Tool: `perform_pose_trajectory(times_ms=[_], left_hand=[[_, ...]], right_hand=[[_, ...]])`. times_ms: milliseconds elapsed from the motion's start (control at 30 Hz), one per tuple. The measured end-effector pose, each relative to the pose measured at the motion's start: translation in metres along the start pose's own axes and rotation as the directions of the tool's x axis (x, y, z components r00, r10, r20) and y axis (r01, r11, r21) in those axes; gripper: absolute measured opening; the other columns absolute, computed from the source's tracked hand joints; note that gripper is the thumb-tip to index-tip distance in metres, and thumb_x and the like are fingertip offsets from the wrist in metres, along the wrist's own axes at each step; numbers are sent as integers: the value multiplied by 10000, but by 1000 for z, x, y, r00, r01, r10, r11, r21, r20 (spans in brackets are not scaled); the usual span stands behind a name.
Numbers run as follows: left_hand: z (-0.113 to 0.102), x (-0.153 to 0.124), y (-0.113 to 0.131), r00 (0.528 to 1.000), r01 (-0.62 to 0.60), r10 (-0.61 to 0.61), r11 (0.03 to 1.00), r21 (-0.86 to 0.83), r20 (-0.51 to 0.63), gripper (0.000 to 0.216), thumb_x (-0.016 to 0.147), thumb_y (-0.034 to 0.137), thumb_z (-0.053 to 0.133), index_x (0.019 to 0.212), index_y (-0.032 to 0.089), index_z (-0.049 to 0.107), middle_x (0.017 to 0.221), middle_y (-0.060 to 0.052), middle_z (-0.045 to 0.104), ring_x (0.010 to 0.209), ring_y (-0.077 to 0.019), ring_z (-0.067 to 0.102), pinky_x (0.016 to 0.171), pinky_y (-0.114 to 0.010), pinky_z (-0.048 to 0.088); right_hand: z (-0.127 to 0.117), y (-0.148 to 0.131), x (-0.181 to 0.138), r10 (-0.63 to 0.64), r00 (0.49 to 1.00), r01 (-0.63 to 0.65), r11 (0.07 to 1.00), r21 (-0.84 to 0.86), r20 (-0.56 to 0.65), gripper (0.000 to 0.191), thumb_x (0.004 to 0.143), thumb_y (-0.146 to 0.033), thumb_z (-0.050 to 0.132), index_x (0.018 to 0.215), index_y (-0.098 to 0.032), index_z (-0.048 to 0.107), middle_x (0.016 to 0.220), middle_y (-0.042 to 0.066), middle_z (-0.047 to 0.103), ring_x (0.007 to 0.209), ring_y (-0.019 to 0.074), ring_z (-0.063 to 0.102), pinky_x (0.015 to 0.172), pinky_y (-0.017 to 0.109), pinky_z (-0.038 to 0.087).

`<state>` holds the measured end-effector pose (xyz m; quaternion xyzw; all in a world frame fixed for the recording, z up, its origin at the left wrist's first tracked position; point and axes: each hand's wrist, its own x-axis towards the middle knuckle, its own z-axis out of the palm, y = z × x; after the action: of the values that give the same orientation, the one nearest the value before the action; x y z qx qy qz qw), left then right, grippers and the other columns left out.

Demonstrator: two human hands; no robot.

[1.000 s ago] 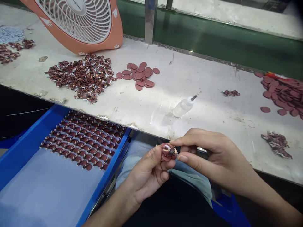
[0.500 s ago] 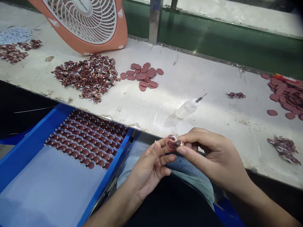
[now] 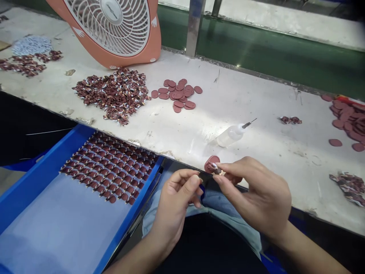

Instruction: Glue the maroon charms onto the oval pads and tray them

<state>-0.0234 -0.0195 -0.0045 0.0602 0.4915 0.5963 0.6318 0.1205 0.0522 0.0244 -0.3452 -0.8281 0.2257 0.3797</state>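
Between the thumb and fingertips of my right hand [image 3: 253, 194] is a dark red oval piece with a small brown-and-white bow-like trim [image 3: 212, 164] on it, held over the bench's front edge. My left hand [image 3: 179, 201] is just left of it, apart from the piece. Its thumb and index finger are pressed together, and nothing shows between them. Beyond my right hand, a clear squeeze bottle with a needle tip [image 3: 229, 136] lies on the bench.
A blue tray [image 3: 42, 167] at lower left holds rows of trimmed ovals. On the bench [image 3: 251, 87] are a pile of bow-like trims [image 3: 114, 93], plain red ovals [image 3: 179, 93], more ovals [image 3: 349, 118] at right, and an orange fan [image 3: 114, 30]. Small trims [image 3: 349, 186] lie near the right edge.
My left hand has let go of the oval piece and drawn slightly away from it. My right hand now holds the piece alone. The view has shifted a little.
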Motion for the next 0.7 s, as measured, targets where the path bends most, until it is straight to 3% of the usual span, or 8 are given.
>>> perform_pose_trajectory(times_ms=[67,133,300,433,533,600,700], left_hand=[[1,-2,1,994,-107,108,993,53,-5,204,711,302,828,846,189,725,720,4,675,603,-93,576,479,-167,482],[1,-3,1,986,-166,165,983,73,24,201,693,264,838,846,192,731,758,-8,701,628,-100,587,490,-165,482],[0,-3,3,978,-209,209,975,82,4,175,686,260,837,765,184,702,754,2,702,568,-81,548,476,-167,463],[-12,0,6,966,-229,240,967,115,-91,188,714,324,808,792,187,705,753,-4,700,591,-101,578,465,-174,463],[-48,-2,14,895,-267,366,898,351,-256,237,726,384,778,850,194,709,885,-46,738,714,-163,661,496,-206,495],[-90,-9,20,778,-191,503,759,622,-375,274,767,439,719,921,212,708,912,-54,748,791,-204,691,568,-253,536],[-168,-26,24,644,-20,578,668,744,-502,299,777,435,693,970,207,697,967,-83,746,829,-229,675,662,-305,537]], right_hand=[[4,2,-4,-166,986,162,977,-137,-24,350,826,-57,699,1138,-202,632,786,29,678,661,158,610,577,292,519],[9,4,-8,-255,967,248,953,-175,-18,451,800,-25,717,1204,-197,612,800,42,692,660,175,613,580,310,512],[24,5,-11,-386,921,387,899,-205,47,473,791,-8,721,1233,-126,600,786,76,691,644,195,603,571,337,490],[27,-7,-8,-429,895,445,874,-194,119,500,777,-23,747,1246,-78,583,768,73,696,614,195,605,560,352,488],[19,-12,-10,-447,879,471,870,-146,167,433,809,-53,732,1221,-113,614,682,14,681,542,163,587,510,321,485],[10,-5,-16,-439,880,462,879,-117,179,389,807,-59,734,1177,-148,655,667,0,674,531,155,589,492,307,489],[-1,22,-30,-452,862,478,875,-71,230,452,774,-103,768,1213,-157,668,736,25,699,566,177,630,501,320,523]])
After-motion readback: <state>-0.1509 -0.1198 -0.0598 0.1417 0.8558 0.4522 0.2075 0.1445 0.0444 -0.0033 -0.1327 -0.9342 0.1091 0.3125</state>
